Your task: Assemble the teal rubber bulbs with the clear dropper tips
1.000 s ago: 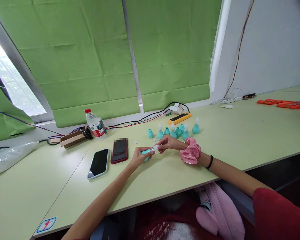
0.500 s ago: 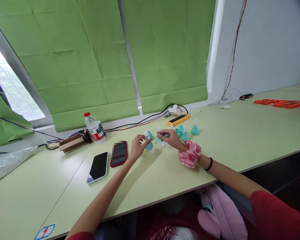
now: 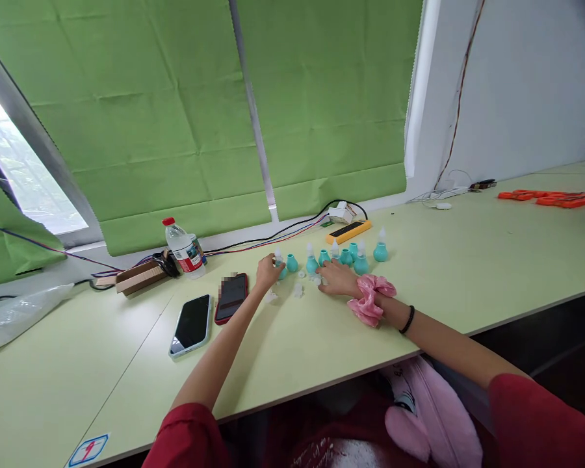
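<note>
My left hand (image 3: 267, 273) grips a teal squeeze bulb with a clear pointed tip (image 3: 281, 272), standing it on the table, left of the other bulbs. My right hand (image 3: 340, 279) rests low over the table, thumb and index finger apart around small translucent pieces (image 3: 316, 279). Just beyond its fingers stands a tipped bulb (image 3: 311, 264). An open-necked teal bulb (image 3: 292, 263) is between my hands. More teal bulbs (image 3: 361, 264), some with tips and some without, stand behind my right hand. Loose clear pieces (image 3: 298, 290) lie in front.
Two phones, one pale-cased (image 3: 191, 326) and one red-cased (image 3: 231, 299), lie left of my left hand. Behind them stand a red-capped bottle (image 3: 182, 248) and a cardboard tray (image 3: 143, 278). A yellow power strip (image 3: 349, 232) and cables run along the back. Orange tools (image 3: 546, 197) lie far right.
My left hand has moved left and lowered the tipped bulb onto the table. My right hand has come down to the small translucent pieces, its fingers spreading from a pinch.
</note>
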Available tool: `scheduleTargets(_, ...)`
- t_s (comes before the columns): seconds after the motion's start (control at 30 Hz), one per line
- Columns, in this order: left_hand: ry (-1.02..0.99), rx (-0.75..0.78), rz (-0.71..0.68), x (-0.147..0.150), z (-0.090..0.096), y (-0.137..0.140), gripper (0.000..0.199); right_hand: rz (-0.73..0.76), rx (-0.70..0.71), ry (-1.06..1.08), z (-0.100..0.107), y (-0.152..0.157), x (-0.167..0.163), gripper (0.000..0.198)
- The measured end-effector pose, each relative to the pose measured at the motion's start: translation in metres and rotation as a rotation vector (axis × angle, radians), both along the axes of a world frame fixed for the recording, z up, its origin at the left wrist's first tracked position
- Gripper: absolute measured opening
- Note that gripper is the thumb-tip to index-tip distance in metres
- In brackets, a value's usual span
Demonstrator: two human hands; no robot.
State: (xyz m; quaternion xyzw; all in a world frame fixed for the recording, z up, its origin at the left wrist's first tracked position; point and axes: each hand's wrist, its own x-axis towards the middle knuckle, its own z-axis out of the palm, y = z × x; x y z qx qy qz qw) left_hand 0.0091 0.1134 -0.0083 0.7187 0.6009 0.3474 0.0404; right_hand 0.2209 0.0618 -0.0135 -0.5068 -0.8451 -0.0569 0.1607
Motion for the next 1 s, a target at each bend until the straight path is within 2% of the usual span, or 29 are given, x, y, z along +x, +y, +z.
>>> scheduleTargets(0.17, -0.019, -0.023, 0.023, -0.01, 0.0, -0.017, 0.049, 0.07, -0.031, 0.006, -0.009, -0.002, -0.004, 0.03)
scheduleTargets(0.27, 0.014, -0.026, 0.026, -0.015, -0.003, -0.024, 0.05, 0.087, 0.004, 0.032, -0.016, -0.007, -0.014, 0.035)
scheduleTargets(0.4, 0.164, -0.016, 0.025, -0.016, -0.008, -0.03, 0.047, 0.132, 0.042, 0.077, -0.02, -0.014, -0.027, 0.032)
scheduleTargets(0.53, 0.279, -0.092, 0.001, -0.009, -0.013, -0.04, 0.046, 0.219, 0.043, 0.159, -0.02, -0.014, -0.031, 0.032)
scheduleTargets(0.67, 0.324, -0.145, 0.006, -0.003, -0.016, -0.055, 0.054, 0.316, 0.055, 0.295, -0.021, -0.006, -0.032, 0.035)
scheduleTargets(0.8, 0.304, -0.129, -0.164, -0.004, -0.018, -0.066, 0.051, 0.37, 0.077, 0.461, -0.023, 0.0, -0.034, 0.03)
scheduleTargets(1.0, 0.078, -0.045, -0.329, -0.013, -0.017, -0.072, 0.057, 0.33, 0.128, 0.675, -0.024, 0.006, -0.038, 0.019)
